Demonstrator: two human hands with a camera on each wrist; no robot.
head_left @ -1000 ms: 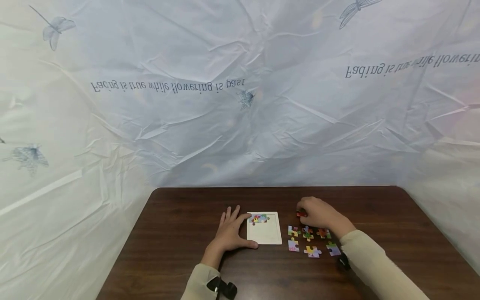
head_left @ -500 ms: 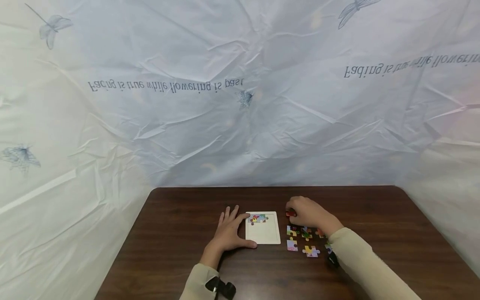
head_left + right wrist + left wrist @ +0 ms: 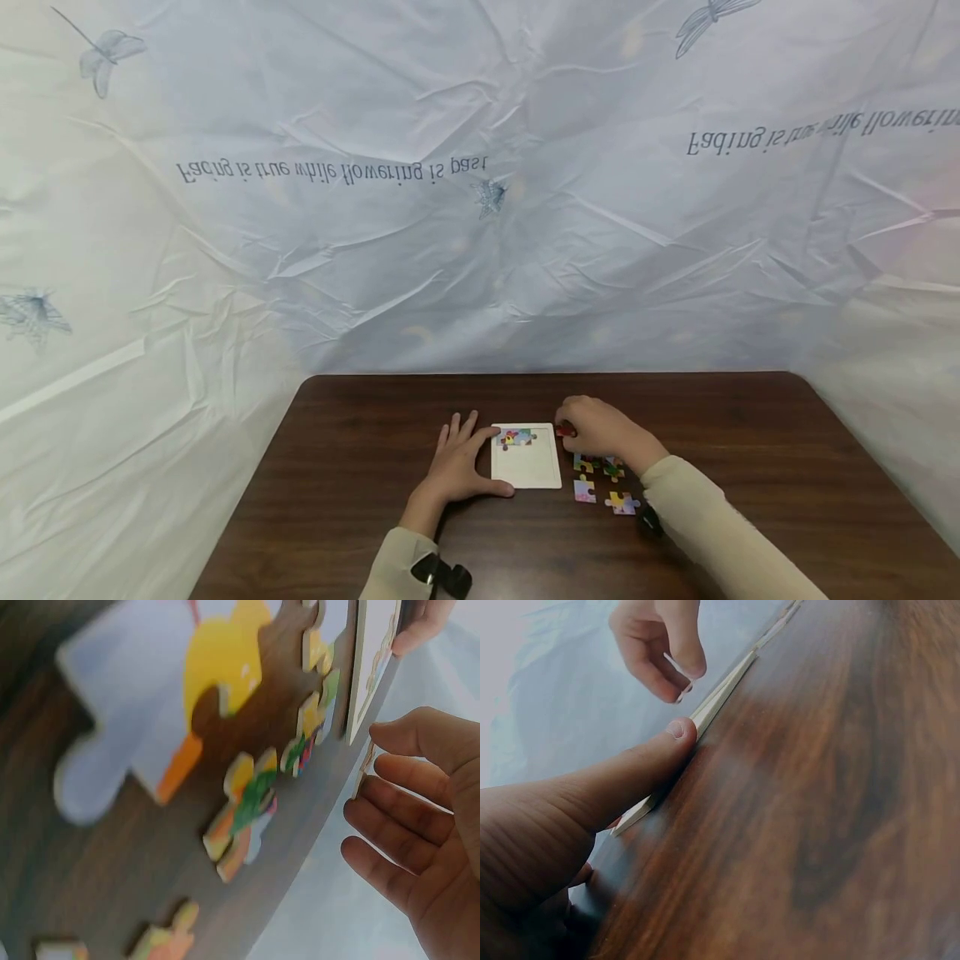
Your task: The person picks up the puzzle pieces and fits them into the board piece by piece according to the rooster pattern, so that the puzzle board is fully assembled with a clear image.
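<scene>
My left hand [image 3: 459, 473] lies at the left side of a white square puzzle tray [image 3: 528, 471], fingers spread. Its forefinger touches the upper left corner, and its thumb lies along the near edge. Joined puzzle pieces [image 3: 516, 437] fill part of the tray's upper left. Just off the tray's right edge, my right hand [image 3: 603, 429] pinches a red puzzle piece [image 3: 566, 430] between thumb and fingers. In the right wrist view that puzzle piece [image 3: 364, 772] appears edge-on and raised, its picture hidden. The left wrist view shows my left thumb [image 3: 649, 769] against the tray's rim.
Loose puzzle pieces lie right of the tray, including a lilac one [image 3: 585, 491] and a yellow-and-lilac one [image 3: 622, 502]. Others are partly covered by my right arm. The dark wooden table [image 3: 360, 467] meets a pale printed sheet [image 3: 450, 275] behind.
My right hand has moved left, carrying the red puzzle piece from above the loose pieces to beside the tray. My left hand stays at the tray.
</scene>
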